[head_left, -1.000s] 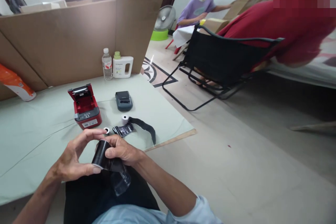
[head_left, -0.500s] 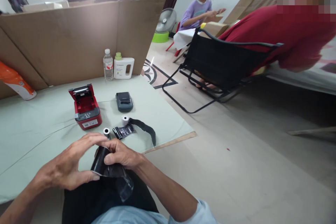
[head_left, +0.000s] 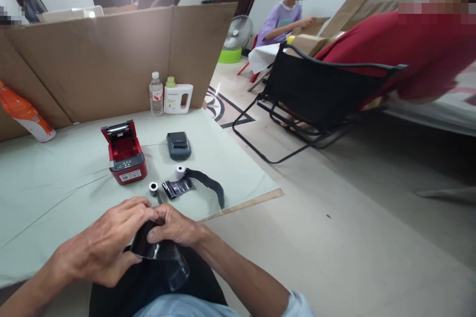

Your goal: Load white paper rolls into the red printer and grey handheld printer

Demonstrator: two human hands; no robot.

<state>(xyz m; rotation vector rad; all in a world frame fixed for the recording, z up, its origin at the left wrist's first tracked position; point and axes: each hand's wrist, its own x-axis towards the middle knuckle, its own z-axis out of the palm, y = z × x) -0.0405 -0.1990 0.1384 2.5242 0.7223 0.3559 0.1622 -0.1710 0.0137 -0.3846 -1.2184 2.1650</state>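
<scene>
Both hands have come closer together and lower, down near the lap. Left hand (head_left: 100,250) now wraps over the black roll (head_left: 143,242), and right hand (head_left: 174,228) pinches its shiny loose wrap (head_left: 174,265). It looks like peeling work. Just past them on the desk (head_left: 44,193) sit 2 small white rolls (head_left: 180,172) and a red printer (head_left: 124,153).

Glossy black plastic film (head_left: 158,250), matt pale cloth sheet (head_left: 55,183), glossy red plastic printer (head_left: 125,156), brown cardboard wall (head_left: 111,59)
</scene>
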